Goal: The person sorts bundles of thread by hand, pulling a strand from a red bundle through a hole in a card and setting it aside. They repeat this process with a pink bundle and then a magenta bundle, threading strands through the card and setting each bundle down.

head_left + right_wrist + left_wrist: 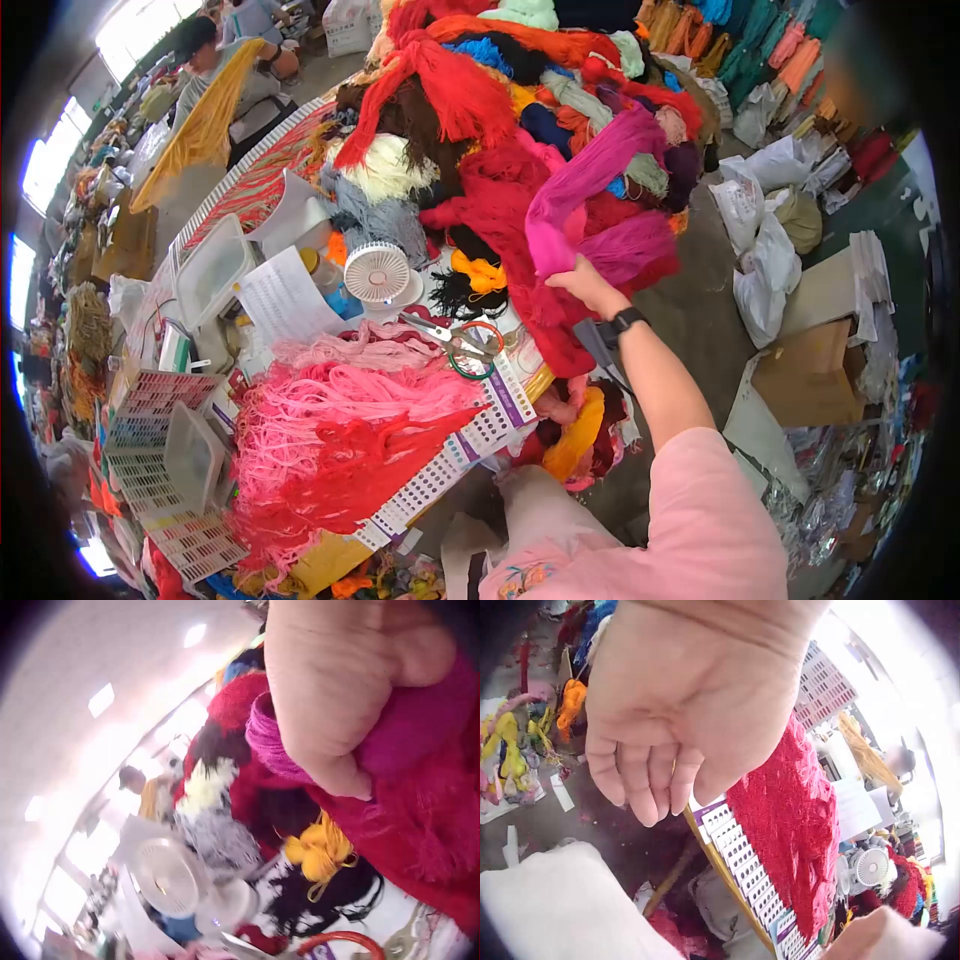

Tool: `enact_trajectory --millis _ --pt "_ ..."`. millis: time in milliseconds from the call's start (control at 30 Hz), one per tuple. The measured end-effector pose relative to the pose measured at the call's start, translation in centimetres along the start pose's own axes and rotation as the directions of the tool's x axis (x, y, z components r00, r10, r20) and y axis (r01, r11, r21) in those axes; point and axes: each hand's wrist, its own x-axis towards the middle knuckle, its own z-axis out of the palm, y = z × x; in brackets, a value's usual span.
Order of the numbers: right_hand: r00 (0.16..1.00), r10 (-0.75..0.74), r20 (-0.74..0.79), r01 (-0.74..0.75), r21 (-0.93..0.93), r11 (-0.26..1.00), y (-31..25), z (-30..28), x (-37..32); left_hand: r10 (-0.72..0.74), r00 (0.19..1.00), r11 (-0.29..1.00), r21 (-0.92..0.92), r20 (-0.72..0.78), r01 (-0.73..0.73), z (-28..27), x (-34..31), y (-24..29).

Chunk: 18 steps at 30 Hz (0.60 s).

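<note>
A long magenta yarn hank (560,205) lies over the red yarn at the right of the pile, and my right hand (590,287) grips its near end. In the right wrist view the fingers of my right hand (337,697) curl round the magenta yarn (420,735). My left hand (690,712) hangs with loosely bent fingers and holds nothing, near the table edge with the shade cards (742,859) and pink-red yarn (791,825); the head view does not show it. Pink and red yarn (340,440) lies spread on the near part of the table.
Scissors (455,340) and a small white fan (378,272) stand or lie mid-table. Left are plastic baskets (160,420), a clear tray (215,270) and a paper sheet (285,298). A person with yellow yarn (205,120) is across the table. White bags (765,280) and a cardboard box (810,375) sit right.
</note>
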Motion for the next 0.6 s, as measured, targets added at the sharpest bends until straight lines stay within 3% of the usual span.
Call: enact_trajectory --millis 33,100,133,167,200,300,367,400,433,467,500,533,567,600 --pt "0.996 -0.063 0.066 0.053 0.139 0.989 -1.4 -1.2 -1.3 -0.043 0.999 0.999 -0.010 -0.022 0.043 1.1 -1.0 2.4" --pt "0.988 -0.040 0.149 -0.030 0.440 0.898 -4.3 -3.2 -4.3 -0.083 0.996 0.990 -0.109 0.038 0.086 0.9 -0.7 3.6" --pt "0.989 -0.049 0.136 -0.016 0.436 0.900 -4.8 -4.3 -5.6 -0.111 0.992 0.990 -0.097 -0.059 0.105 2.5 -2.0 5.9" --pt "0.981 -0.040 0.188 -0.066 0.524 0.849 -5.3 -5.4 -7.0 -0.103 0.994 0.991 -0.094 -0.047 0.098 2.2 -1.7 5.9" --pt "0.969 -0.037 0.245 -0.122 0.602 0.789 -5.7 -6.4 -8.5 -0.022 0.998 0.995 -0.099 0.055 0.027 1.6 -0.9 5.7" --pt "0.986 0.036 0.160 -0.116 0.526 0.843 -11.3 -6.3 -14.8 0.164 0.936 0.970 -0.224 0.310 -0.096 -0.1 3.0 3.6" --pt "0.977 -0.087 0.197 0.032 0.266 0.963 -15.3 -4.5 -19.1 0.261 0.731 0.964 -0.133 0.631 -0.230 0.2 3.3 5.0" --pt "0.948 -0.096 0.304 0.037 0.194 0.980 -17.1 -3.6 -21.3 0.194 0.727 0.961 0.023 0.658 -0.276 2.0 0.2 8.6" --pt "0.943 -0.062 0.328 0.034 0.092 0.995 -20.1 -1.0 -24.2 0.299 0.557 0.880 0.002 0.775 -0.475 3.0 -0.3 9.6" --pt "0.906 0.176 0.384 -0.188 -0.006 0.982 -21.9 0.4 -26.4 0.296 0.430 0.814 0.011 0.853 -0.581 4.0 -1.6 11.2" --pt "0.798 0.213 0.564 -0.279 0.032 0.960 -23.1 3.0 -28.2 0.324 0.290 0.779 -0.080 0.900 -0.622 5.2 -2.7 11.9" --pt "0.696 0.214 0.685 -0.213 -0.087 0.973 -23.6 5.3 -29.8 0.353 0.095 0.674 -0.183 0.931 -0.715 6.2 -2.5 11.4" --pt "0.559 0.303 0.772 -0.306 -0.148 0.940 -23.7 7.7 -31.4 0.315 -0.024 0.548 -0.203 0.949 -0.811 7.1 -3.2 11.3" --pt "0.369 0.324 0.871 -0.368 -0.184 0.912 -23.7 10.6 -32.5 0.419 -0.142 0.366 -0.310 0.897 -0.878 7.9 -5.2 11.3"
